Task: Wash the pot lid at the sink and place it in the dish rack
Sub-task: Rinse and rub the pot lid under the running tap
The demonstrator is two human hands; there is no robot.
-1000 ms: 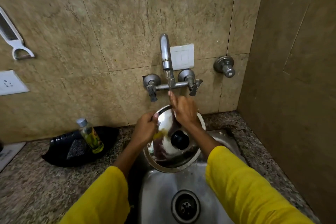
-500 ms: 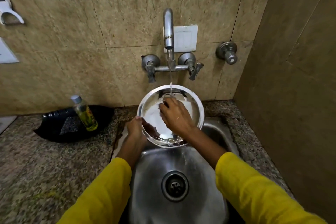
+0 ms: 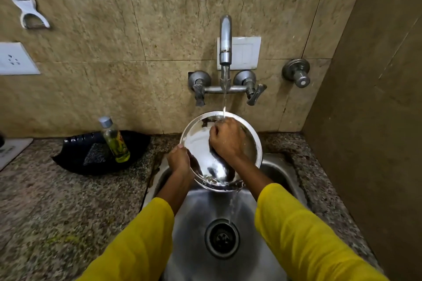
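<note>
A round, shiny stainless-steel pot lid (image 3: 198,143) is held tilted over the back of the steel sink (image 3: 274,173), its hollow underside turned up toward the camera. The metal is wet and mirror-bright, with a raised rim all round and dark reflections near its lower edge. The left hand (image 3: 180,159) is closed on the lid's left rim. The right hand (image 3: 228,141) lies curled inside the lid with its fingers bent against the upper part; whether it holds anything there cannot be told. A thin stream from the grey metal wall tap (image 3: 225,39) lands at the lid's top edge, and water spills from the lower rim toward the sink's drain (image 3: 222,238). Both sleeves are yellow.
</note>
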